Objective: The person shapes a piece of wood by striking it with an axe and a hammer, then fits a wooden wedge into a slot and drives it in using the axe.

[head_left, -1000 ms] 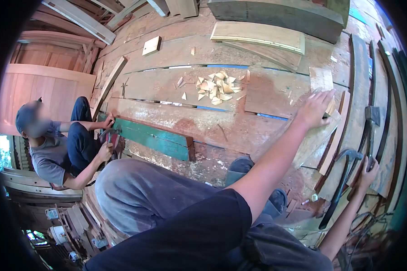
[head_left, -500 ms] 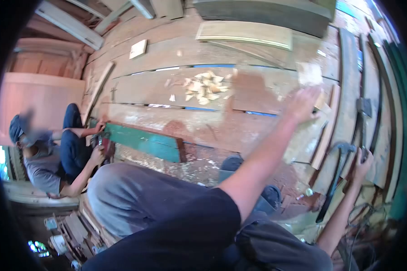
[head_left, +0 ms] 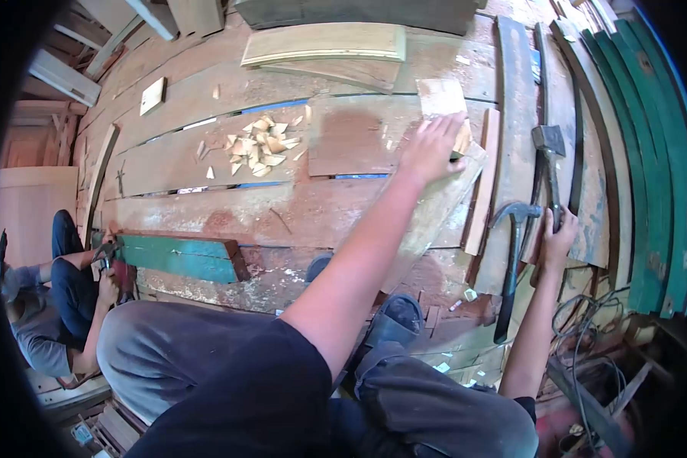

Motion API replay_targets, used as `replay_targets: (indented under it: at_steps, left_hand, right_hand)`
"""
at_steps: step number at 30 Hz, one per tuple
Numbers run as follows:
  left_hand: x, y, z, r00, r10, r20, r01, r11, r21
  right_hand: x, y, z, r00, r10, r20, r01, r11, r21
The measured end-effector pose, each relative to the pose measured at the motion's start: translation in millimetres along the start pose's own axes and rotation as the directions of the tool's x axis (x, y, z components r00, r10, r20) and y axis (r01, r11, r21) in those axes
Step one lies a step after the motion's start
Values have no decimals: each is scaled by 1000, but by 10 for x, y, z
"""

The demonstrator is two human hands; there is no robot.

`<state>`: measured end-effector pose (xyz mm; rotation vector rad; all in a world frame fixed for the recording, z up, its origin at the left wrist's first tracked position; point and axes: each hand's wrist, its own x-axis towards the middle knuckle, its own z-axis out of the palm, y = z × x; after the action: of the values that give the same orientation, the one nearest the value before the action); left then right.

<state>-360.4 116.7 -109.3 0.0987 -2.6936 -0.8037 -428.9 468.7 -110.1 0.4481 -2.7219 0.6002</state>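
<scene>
My left hand [head_left: 432,149] lies over a small pale wood block [head_left: 462,140], fingers and thumb closed round it. Beneath it is a light plank [head_left: 435,210], and a flat square of pale wood [head_left: 441,98] sits just past my fingertips. Over on the right, my right hand [head_left: 560,233] is wrapped round the handle of a square-headed hammer [head_left: 548,140], whose dark head points away from me. A claw hammer [head_left: 515,237] with a black grip lies to the left of that hand.
Wood chips [head_left: 261,145] are heaped on the board floor. A co-worker [head_left: 53,313] sits at left, hands on a tool beside a green board [head_left: 179,258]. Long boards [head_left: 515,99] and green planks [head_left: 641,153] line the right side. Cables [head_left: 588,320] coil at lower right.
The view has swung to the right, so the scene sits further left. My left hand stays at the block, and my right hand keeps its hold on the hammer handle.
</scene>
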Motion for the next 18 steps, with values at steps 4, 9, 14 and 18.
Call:
replay_targets:
  at_steps: [4, 9, 14, 18]
  left_hand:
    - [34, -6, -85, 999, 24, 23, -24, 1000, -16]
    - [39, 1, -74, 1000, 1, 19, 0, 998, -56]
    - [37, -13, -46, 1000, 2, 2, -2, 998, -69]
    - [34, 7, -66, 1000, 24, 9, -23, 998, -63]
  right_hand:
    - [163, -125, -168, 976, -123, 181, 152, 975, -159]
    - [482, -277, -197, 953, 67, 295, -13, 983, -182]
    - [588, -474, -285, 915, 239, 326, -238, 970, -46]
    - [138, -765, -367, 819, 337, 464, -553, 678, 485]
